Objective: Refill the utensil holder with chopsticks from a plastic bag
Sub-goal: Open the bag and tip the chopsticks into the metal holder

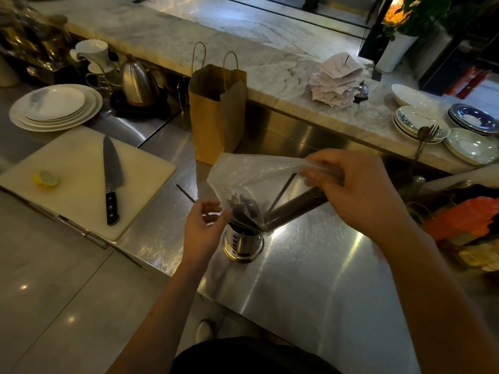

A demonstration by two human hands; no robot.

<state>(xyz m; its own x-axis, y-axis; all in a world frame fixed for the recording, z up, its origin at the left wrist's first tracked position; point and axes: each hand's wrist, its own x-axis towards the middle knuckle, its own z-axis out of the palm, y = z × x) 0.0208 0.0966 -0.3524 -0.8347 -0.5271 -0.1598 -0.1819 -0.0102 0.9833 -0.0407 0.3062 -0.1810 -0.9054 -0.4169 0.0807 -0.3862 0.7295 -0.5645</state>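
A clear plastic bag (251, 174) of dark chopsticks (294, 205) is tilted over a perforated steel utensil holder (242, 241) on the steel counter. The chopsticks' lower ends point down into the holder's mouth. My right hand (359, 190) grips the bag's upper end together with the chopsticks' tops. My left hand (204, 225) pinches the bag's lower edge just left of the holder. One loose chopstick (185, 193) lies on the counter to the left.
A white cutting board (81, 184) with a chef's knife (111, 179) and a lemon piece (45, 180) lies at left. A brown paper bag (217, 114) stands behind the holder. Stacked plates (55, 107), a kettle (137, 82), receipts (334, 79) and patterned dishes (421, 122) line the back.
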